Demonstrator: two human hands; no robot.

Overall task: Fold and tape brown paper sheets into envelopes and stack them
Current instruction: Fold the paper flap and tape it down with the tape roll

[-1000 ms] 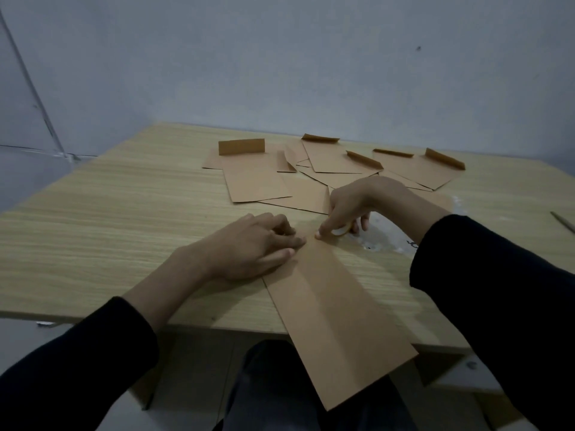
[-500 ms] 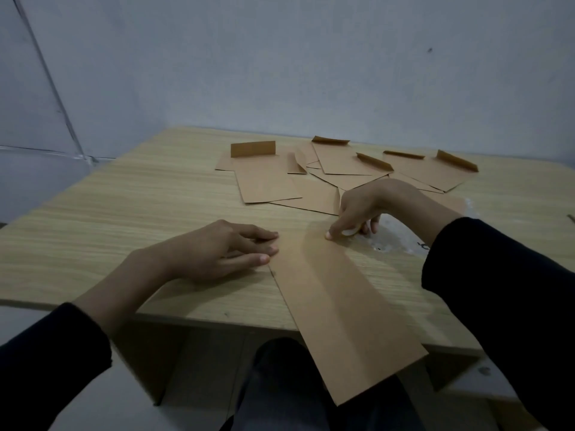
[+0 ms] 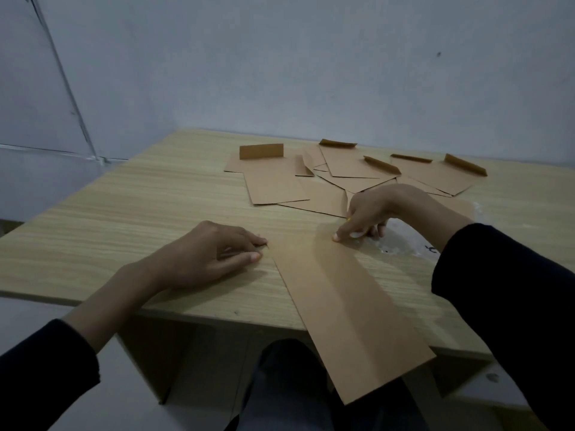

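**paperfan:** where's the sheet sitting compared to the hands?

**deskcam:** Going left to right: the left hand [image 3: 214, 253] lies on the pale wood-grain tabletop [image 3: 124, 219], fingers loosely curled and holding nothing. Its fingertips are just beside the far left corner of the long brown paper sheet [image 3: 351, 306]; can't tell if they touch it. The right hand [image 3: 370, 209] is at the sheet's far end, index fingertip [image 3: 336, 236] pressed down on the paper. Its other fingers are tucked under with something pale among them, so I can't tell if that hand is gripping anything.

**paperfan:** and how does the sheet look?

**deskcam:** It's a narrow strip folded lengthwise, with a crease running down the middle. It lies at an angle, and its near end hangs off the tabletop edge over the person's lap [image 3: 280, 384]. There's a crinkly clear plastic patch [image 3: 401, 241] just right of the right hand.

**paperfan:** counts?

**deskcam:** One strip, two hands. Behind them is a loose spread of flat brown paper envelopes [image 3: 273, 185], overlapping each other. At least five have their flaps standing up, but the total is too overlapped to count.
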